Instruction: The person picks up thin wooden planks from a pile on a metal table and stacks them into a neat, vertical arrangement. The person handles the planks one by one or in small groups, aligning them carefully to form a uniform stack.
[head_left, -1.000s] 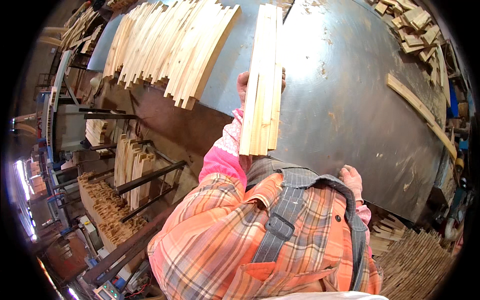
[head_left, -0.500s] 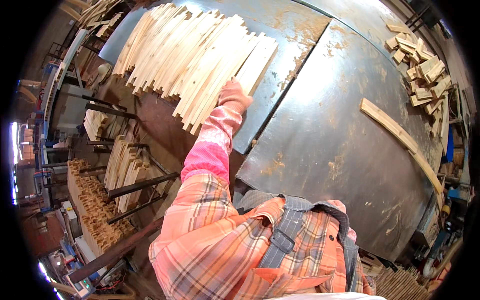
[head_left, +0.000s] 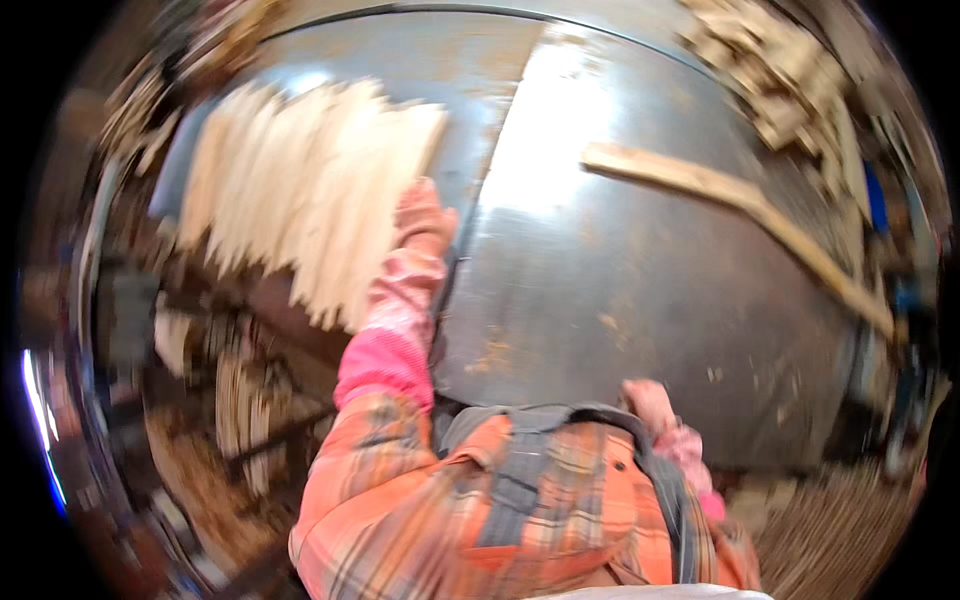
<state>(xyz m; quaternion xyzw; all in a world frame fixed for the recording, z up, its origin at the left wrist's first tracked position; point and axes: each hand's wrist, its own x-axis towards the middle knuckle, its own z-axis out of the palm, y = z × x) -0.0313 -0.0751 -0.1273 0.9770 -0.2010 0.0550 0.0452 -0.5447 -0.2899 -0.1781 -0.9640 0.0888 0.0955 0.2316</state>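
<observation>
A row of pale wooden strips [head_left: 320,190] lies side by side on the metal table [head_left: 560,300] at the left, with uneven ends. At the row's right edge is my left hand [head_left: 425,212], pinkish and stretched forward, touching the outermost strip; its fingers look extended, though smeared by motion. Close to my body, at the table's near edge, is my right hand [head_left: 650,402]. Its fingers are too blurred to make out, and nothing shows in it.
Two longer wooden pieces [head_left: 670,172] lie end to end across the table's right half. A heap of short wood blocks [head_left: 770,70] sits at the far right. Stacked strips [head_left: 240,400] stand on a rack at the lower left. More wood [head_left: 830,530] is at the lower right.
The view has turned, and strips and table sit further left in it. My right hand has come out beside my body. My left hand remains at the row's right edge.
</observation>
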